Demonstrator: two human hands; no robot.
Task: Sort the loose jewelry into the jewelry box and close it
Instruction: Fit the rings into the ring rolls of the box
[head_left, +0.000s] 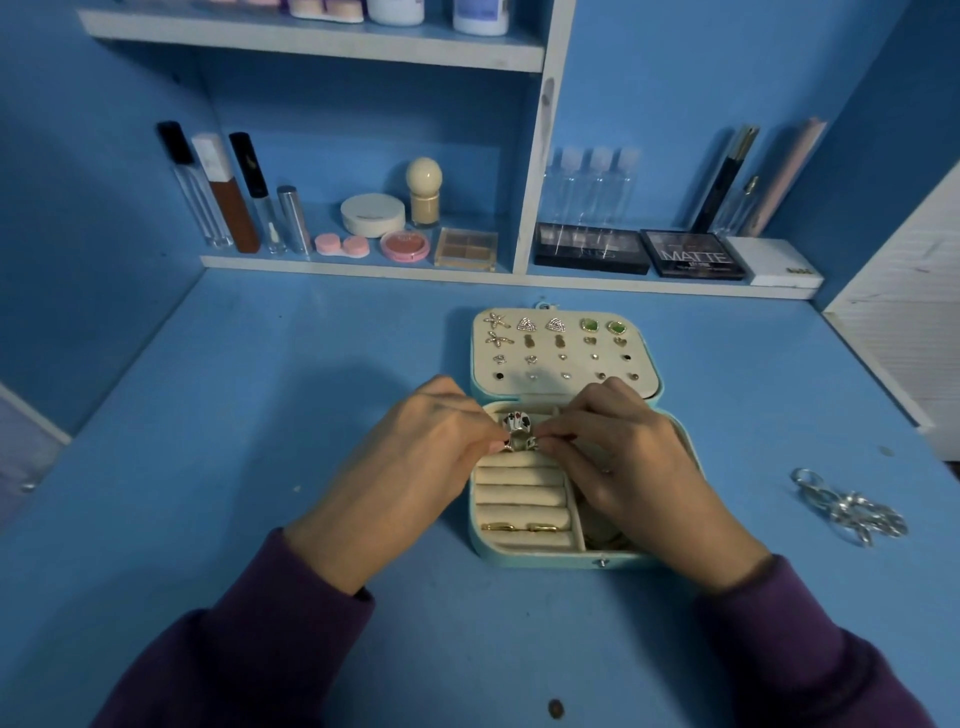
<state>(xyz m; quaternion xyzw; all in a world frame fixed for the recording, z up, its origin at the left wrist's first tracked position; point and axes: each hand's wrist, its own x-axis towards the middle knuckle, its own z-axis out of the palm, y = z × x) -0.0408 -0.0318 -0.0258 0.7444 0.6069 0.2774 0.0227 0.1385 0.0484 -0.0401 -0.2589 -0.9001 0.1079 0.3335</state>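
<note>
On the blue desk (260, 415), the left hand (415, 457) reaches in from the left with its fingertips drawn together, pinching a chunky silver ring (519, 442) over the far end of the ring rolls in the open jewelry box (545, 558), which sits about mid-desk. Just behind it, another ring with dark and red stones (517, 420) is already seated. Two gold bands (519, 527) sit in the nearest slot, and the lid panel (483, 384) lies flat toward the shelf, studded with earrings. The right hand (623, 462) meets the left at the same ring, thumb and forefinger closed on its other side. The step in hand looks like seating this ring between two rolls, which calls for a firm push down into the slot, then letting go. Near the desk's right edge lies a tangle of silver jewelry (852, 512), well apart from the box and not yet sorted — so closing is some way off.
</note>
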